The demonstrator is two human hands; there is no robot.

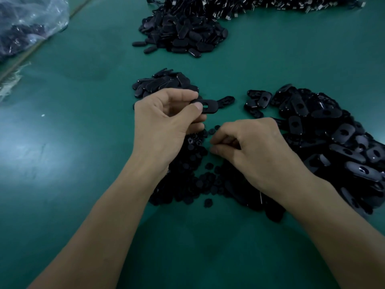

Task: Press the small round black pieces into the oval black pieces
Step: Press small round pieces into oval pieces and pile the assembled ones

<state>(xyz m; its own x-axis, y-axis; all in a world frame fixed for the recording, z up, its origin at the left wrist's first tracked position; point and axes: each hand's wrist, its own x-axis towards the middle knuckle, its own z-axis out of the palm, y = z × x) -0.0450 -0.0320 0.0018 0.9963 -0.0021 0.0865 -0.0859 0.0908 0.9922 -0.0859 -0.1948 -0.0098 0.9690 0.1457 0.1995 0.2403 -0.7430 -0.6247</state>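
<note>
My left hand point(166, 124) pinches a flat oval black piece point(208, 105) between thumb and forefinger, slot facing up, just above the table. My right hand point(250, 147) hovers low over a heap of small round black pieces point(193, 163), its thumb and fingers curled together at the tips; whether a round piece sits between them is hidden. A big pile of oval pieces with holes point(333, 138) lies to the right of that hand. A smaller stack of oval pieces point(164, 84) sits just behind my left hand.
The work surface is a green mat point(73, 142). A further heap of oval pieces point(183, 36) lies at the back, with corded parts point(250, 5) behind it. A clear plastic bag of dark parts point(27, 26) sits at the far left.
</note>
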